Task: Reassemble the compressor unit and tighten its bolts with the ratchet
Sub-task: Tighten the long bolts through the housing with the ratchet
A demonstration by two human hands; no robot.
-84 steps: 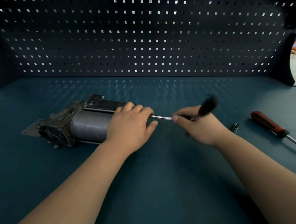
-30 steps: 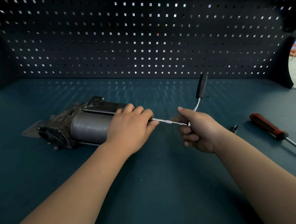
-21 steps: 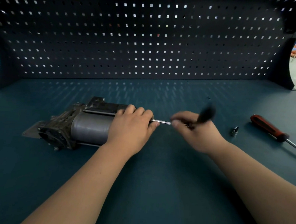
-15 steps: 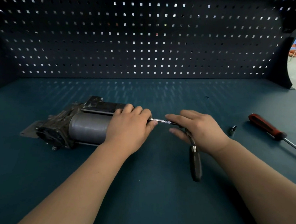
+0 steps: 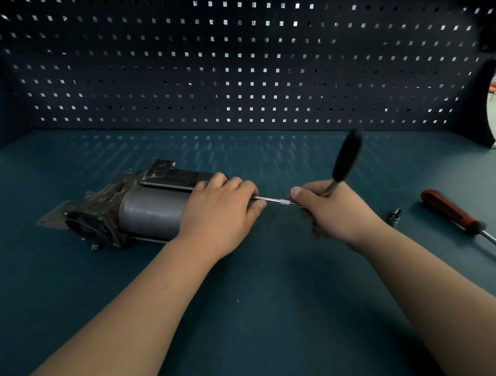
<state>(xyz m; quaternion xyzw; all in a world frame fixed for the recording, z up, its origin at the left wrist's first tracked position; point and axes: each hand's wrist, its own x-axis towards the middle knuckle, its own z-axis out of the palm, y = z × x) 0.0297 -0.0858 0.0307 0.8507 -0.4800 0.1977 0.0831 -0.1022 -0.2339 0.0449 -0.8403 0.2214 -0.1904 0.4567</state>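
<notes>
The compressor (image 5: 151, 210) lies on its side on the bench (image 5: 261, 321), left of the frame's centre. Its grey round body points toward the right, and its dark, grimy end and a flat plate sit at the lower left. The left hand (image 5: 218, 215) grasps the right end of the body, fingers curled over the top, and appears to be bracing it.

From under that hand the thin bright bar of the ratchet (image 5: 278, 201) runs to the right into the right hand (image 5: 336, 214), which is clenched round the tool's head. The black handle sticks up toward the pegboard (image 5: 235, 55) and is blurred. The bolt and the bar's tip are hidden behind the left hand.

The step in hand looks like tightening a bolt at the compressor's right end. The next move calls for swinging the handle round the bar while holding the bar in line with the bolt, with the left hand pressing so the round body does not roll. How tight the bolt is cannot be told.

A small loose socket (image 5: 395, 216) stands on the bench just right of the right wrist. Farther right, a red-handled screwdriver (image 5: 450, 212) lies slantwise, its shaft reaching the frame's right edge.
</notes>
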